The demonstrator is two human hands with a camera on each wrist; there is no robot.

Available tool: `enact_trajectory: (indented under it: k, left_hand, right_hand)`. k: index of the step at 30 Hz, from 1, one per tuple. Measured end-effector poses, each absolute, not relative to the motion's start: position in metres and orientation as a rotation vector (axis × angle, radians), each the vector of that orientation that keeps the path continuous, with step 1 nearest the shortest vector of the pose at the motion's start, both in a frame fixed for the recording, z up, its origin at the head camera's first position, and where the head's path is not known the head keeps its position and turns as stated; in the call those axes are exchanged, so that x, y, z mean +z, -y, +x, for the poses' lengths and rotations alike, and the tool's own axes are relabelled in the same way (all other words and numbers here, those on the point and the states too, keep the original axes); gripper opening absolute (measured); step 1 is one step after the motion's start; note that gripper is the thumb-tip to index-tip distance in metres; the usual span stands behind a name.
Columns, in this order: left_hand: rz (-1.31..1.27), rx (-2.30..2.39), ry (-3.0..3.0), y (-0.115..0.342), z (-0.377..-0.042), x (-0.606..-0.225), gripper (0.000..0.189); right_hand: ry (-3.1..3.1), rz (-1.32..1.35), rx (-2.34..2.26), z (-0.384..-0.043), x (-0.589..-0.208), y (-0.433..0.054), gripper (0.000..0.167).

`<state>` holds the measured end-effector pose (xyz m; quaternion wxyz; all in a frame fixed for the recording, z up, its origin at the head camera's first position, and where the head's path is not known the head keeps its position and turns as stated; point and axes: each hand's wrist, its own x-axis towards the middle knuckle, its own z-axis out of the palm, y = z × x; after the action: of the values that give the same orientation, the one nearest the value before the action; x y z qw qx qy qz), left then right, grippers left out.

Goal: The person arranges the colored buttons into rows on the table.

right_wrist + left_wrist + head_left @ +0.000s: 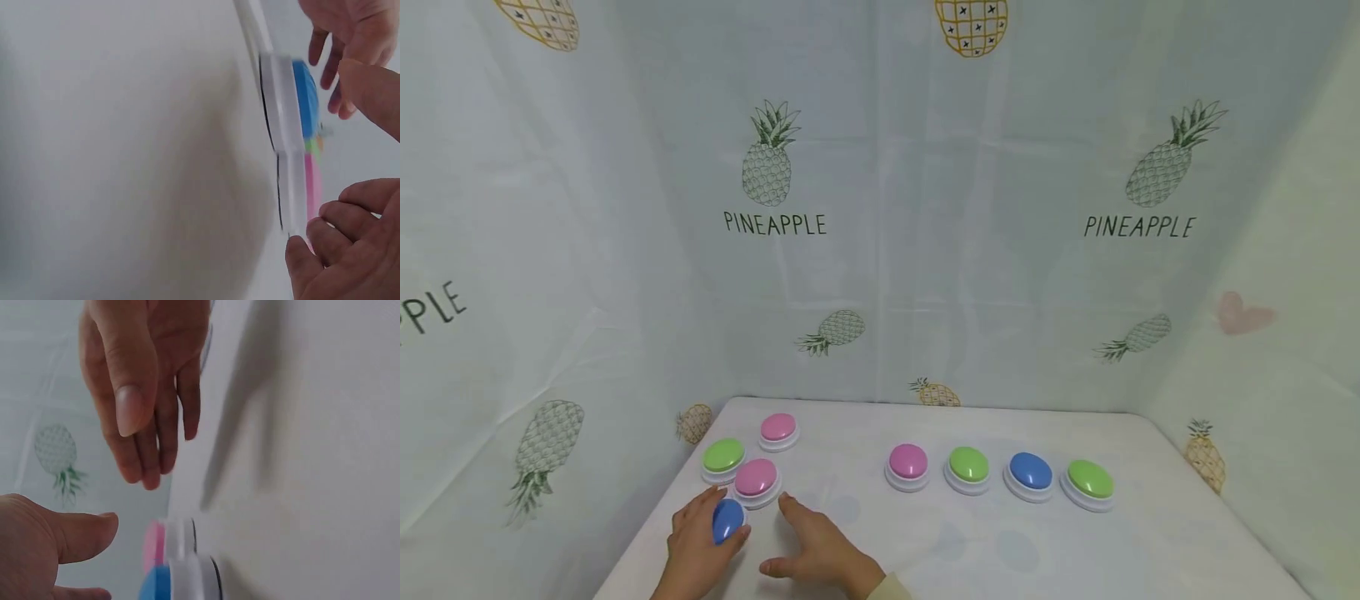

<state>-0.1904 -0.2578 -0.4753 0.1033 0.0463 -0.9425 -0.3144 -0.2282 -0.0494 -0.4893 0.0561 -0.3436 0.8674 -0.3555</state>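
Observation:
My left hand (694, 543) hovers at a round blue push button (728, 521) with a white base, at the table's left side. In the right wrist view its fingers hang loosely above and behind that blue button (305, 100), apart from it. My right hand (822, 552) is held to the right of the blue button, thumb and fingers spread, with nothing between them. Just beyond the blue button sits a pink button (756, 477), its base close against the blue one's. A green button (723, 455) and another pink button (777, 427) stand farther back.
On the right half of the white table (1150, 550) runs a row: a pink button (908, 461), a green button (969, 464), a blue button (1030, 471) and a second green button (1090, 479). A pineapple-print curtain (940, 275) hangs behind and at both sides.

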Motion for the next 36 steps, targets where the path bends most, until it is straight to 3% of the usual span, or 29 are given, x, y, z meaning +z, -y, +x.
enact_trajectory:
  k: [6, 11, 19, 25, 36]
  left_hand:
    - [0.179, -0.938, 2.865, 0.293, -0.182, -0.490, 0.104]
    - [0.171, -1.037, 2.872, 0.301, -0.180, -0.495, 0.111]
    - [0.248, -1.151, 2.801, 0.299, -0.182, -0.496, 0.098]
    - [0.249, -1.132, 2.784, 0.299, -0.182, -0.497, 0.086]
    - [0.217, -1.078, 2.689, 0.300, -0.181, -0.504, 0.082]
  right_hand:
    - [-2.571, -1.138, -1.110, -0.222, -0.496, 0.078, 0.082]
    - [-2.522, -1.041, -1.181, -0.220, -0.502, 0.093, 0.076]
    - [-2.701, -1.113, -1.194, -0.223, -0.511, 0.107, 0.064]
    - [-2.737, -1.017, -1.333, -0.224, -0.513, 0.115, 0.060]
    - [-2.820, -0.815, -1.395, -0.228, -0.507, 0.132, 0.054]
